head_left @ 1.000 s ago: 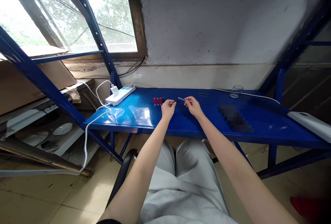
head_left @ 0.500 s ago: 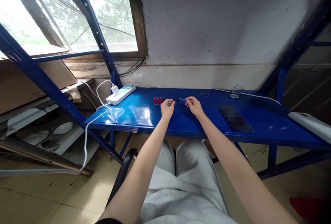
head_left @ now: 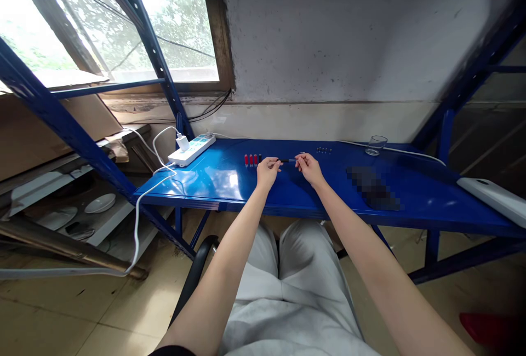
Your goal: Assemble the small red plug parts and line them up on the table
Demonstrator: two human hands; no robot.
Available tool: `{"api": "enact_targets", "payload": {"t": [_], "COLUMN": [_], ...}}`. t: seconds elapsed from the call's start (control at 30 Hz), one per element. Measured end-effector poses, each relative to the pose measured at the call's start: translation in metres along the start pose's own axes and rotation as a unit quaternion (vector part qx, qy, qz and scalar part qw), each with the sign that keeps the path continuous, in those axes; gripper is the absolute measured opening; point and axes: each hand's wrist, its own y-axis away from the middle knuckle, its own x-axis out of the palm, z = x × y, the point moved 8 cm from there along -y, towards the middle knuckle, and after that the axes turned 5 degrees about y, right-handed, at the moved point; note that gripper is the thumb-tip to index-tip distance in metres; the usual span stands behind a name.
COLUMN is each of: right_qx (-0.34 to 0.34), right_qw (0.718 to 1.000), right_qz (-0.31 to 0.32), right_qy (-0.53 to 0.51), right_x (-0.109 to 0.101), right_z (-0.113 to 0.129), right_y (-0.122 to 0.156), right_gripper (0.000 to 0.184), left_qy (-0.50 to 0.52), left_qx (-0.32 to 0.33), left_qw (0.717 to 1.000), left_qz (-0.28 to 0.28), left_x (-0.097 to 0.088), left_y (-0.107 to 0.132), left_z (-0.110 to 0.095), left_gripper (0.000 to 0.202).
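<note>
Over the blue table, my left hand [head_left: 267, 171] pinches the dark end of a slim pen-like rod [head_left: 286, 160]. The rod lies level between my hands, dark on the left and thinner and lighter on the right. At its lighter end, the fingers of my right hand [head_left: 308, 167] are pinched together. My fingers cover both of its ends. Just left of my left hand stands a row of small red cylinders [head_left: 250, 160] with pale lower tips, and a black piece [head_left: 259, 158] beside them. Several tiny pieces [head_left: 324, 150] lie beyond my right hand, too small to name.
A white power strip [head_left: 192, 150] with a plug and cables is on the blue table [head_left: 205, 181] at left. To the right are a clear glass [head_left: 376, 145], a blurred dark object [head_left: 373, 189] and a white device [head_left: 493, 200]. Blue frame posts flank the table.
The rod has turned from a slight slant to nearly level. My left hand has shifted slightly right and its fingers have changed position; my right hand has barely moved.
</note>
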Motion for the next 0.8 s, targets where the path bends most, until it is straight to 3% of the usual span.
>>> {"api": "enact_targets", "payload": {"t": [0.17,0.4,0.6,0.8], "right_qx": [-0.026,-0.029,-0.059,-0.045], "right_qw": [0.995,0.963,0.931,0.904], "right_qz": [0.030,0.052,0.077,0.127], "right_qy": [0.094,0.263,0.351,0.406], "right_x": [0.006,0.010,0.017,0.026], "right_z": [0.007,0.018,0.028,0.026], "right_y": [0.005,0.012,0.016,0.019], "right_gripper": [0.030,0.031,0.036,0.041], "left_qy": [-0.014,-0.038,-0.048,-0.091], "left_qx": [-0.006,-0.014,-0.001,0.068], "left_qw": [0.998,0.995,0.995,0.989], "left_qz": [0.054,0.088,0.084,0.093], "left_x": [0.012,0.020,0.020,0.031], "left_y": [0.005,0.007,0.005,0.003], "left_z": [-0.006,-0.001,0.003,-0.017], "left_gripper": [0.016,0.015,0.016,0.014]}}
